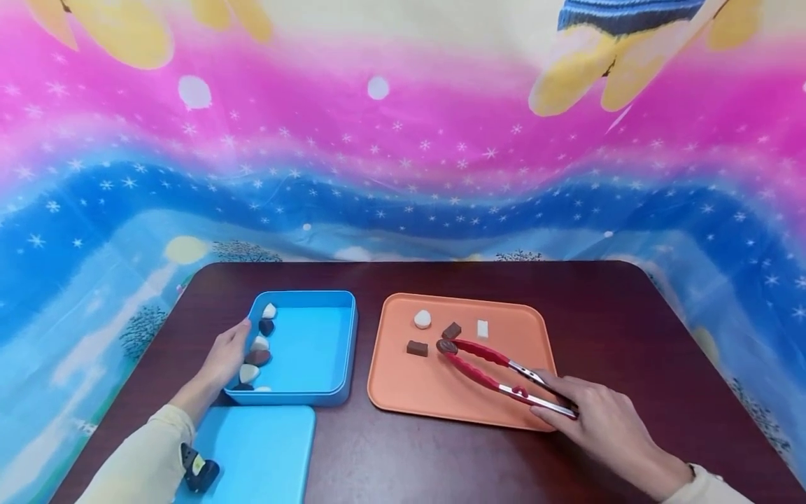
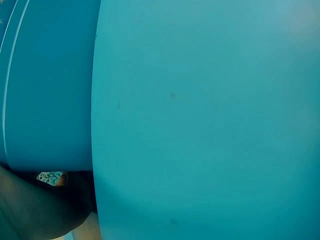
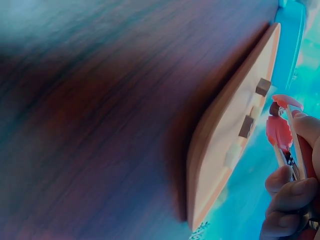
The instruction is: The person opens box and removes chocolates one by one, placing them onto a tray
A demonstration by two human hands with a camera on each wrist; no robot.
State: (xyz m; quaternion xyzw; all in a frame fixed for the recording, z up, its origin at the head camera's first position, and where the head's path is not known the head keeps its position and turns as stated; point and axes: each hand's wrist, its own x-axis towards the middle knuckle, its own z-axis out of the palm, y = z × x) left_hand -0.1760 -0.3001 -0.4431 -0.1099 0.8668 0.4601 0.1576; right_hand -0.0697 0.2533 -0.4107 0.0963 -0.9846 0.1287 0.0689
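Note:
My right hand (image 1: 607, 423) grips red-tipped metal tongs (image 1: 478, 367). Between the tong tips is a dark brown oval piece (image 1: 447, 346), which looks like a chocolate, over an orange tray (image 1: 403, 392). Around it on the tray lie two brown blocks (image 1: 417, 348), a white block (image 1: 482, 328) and a white rounded piece (image 1: 422, 319). My left hand (image 1: 227, 353) rests against the left wall of a blue box (image 1: 343, 395). Inside, along that wall, runs a row of white and dark brown pieces (image 1: 258, 355). In the left wrist view my fingers are dark and partly hidden.
A light blue lid (image 1: 267, 448) lies on the dark wooden table (image 1: 378, 455), in front of the box. Box and tray stand side by side with a narrow gap between them. A colourful printed cloth (image 1: 403, 175) hangs behind the table.

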